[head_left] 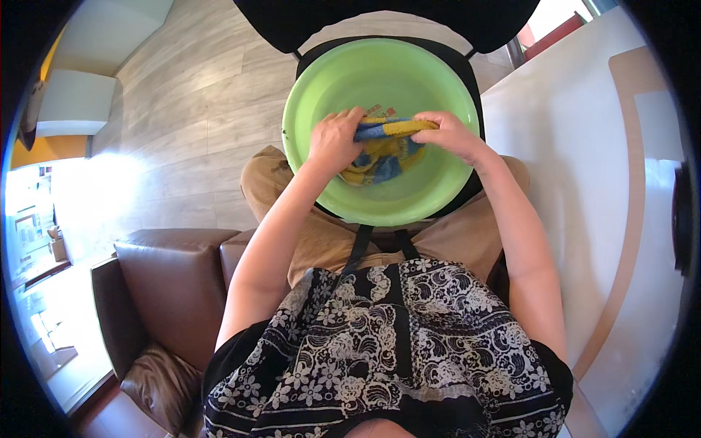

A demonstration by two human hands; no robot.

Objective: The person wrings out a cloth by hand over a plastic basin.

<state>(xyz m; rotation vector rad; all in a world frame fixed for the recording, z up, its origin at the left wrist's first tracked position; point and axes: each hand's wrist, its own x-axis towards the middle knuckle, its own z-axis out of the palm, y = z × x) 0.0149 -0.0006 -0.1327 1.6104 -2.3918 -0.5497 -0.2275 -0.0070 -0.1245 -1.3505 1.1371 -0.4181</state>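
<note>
Over a light green plastic basin [312, 80], I hold a blue and yellow cloth [391, 159] stretched between my hands. My left hand [339, 139] is closed on its left end, and my right hand [449, 136] pinches its right end with the thumb on top. The upper edge of the cloth is drawn into a thick roll, while the rest hangs down inside the basin. Red and blue printing shows on the basin's bottom beyond the cloth. How much water the basin holds, I cannot tell.
The basin stands on a black chair seat [476, 95], with a black backrest [387, 18] at its far side. A brown leather sofa [175, 292] is at the left, on wood-look flooring [212, 109]. A white surface with a tan band [631, 182] runs along my right.
</note>
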